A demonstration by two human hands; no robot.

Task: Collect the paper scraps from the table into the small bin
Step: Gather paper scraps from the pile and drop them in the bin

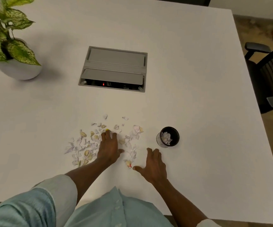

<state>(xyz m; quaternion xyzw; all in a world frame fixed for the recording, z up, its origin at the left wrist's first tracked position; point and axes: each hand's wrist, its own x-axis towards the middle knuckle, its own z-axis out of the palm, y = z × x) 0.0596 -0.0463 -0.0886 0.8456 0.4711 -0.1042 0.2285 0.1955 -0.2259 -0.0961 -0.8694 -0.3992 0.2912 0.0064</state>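
Paper scraps (90, 145): white and yellowish torn bits strewn on the white worktop (198, 79) before me, mostly left of centre.
Small bin (168, 137): black cylinder, upright, right of the scraps, apart from them; a few white scraps already inside.
My left hand (108, 148): palm down on the scraps, fingers spread apart, clamped on nothing I can see.
My right hand (154, 164): flat on bare worktop near the bin, fingers apart, empty.
Cable box (114, 68): grey, recessed, lid partly raised.
Potted plant (6, 43): far left corner.
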